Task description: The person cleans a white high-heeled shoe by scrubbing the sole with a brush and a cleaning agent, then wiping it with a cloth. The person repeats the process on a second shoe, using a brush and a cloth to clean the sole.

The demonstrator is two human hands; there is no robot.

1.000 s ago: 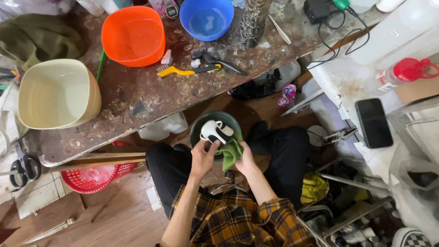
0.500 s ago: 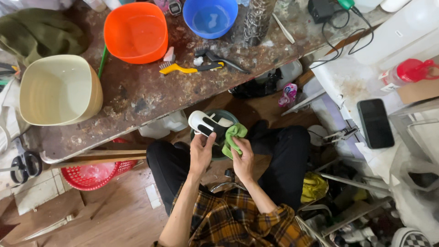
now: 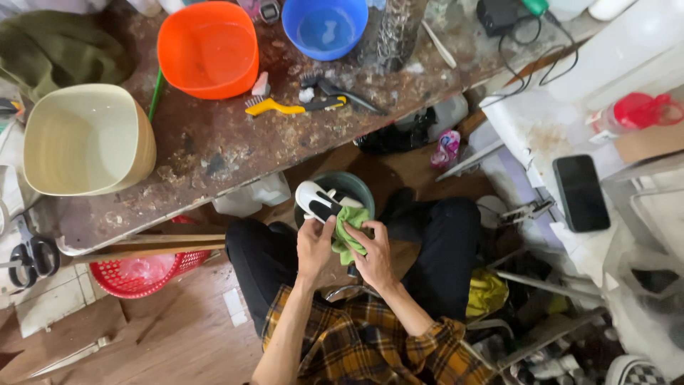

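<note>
Partly, green cloth [image 3: 348, 229] hides the shoe [image 3: 320, 202].

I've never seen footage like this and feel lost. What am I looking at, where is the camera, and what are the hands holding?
There is no machine here: a person wears a camera on the head, so the one view looks down at their own hands and lap. The left hand holds a white and black shoe over a dark green basin. The right hand presses a green cloth against the shoe. Above is a stained workbench with an orange bowl, a blue bowl, a cream tub and a yellow-handled brush. A dark phone lies on the right.
</note>
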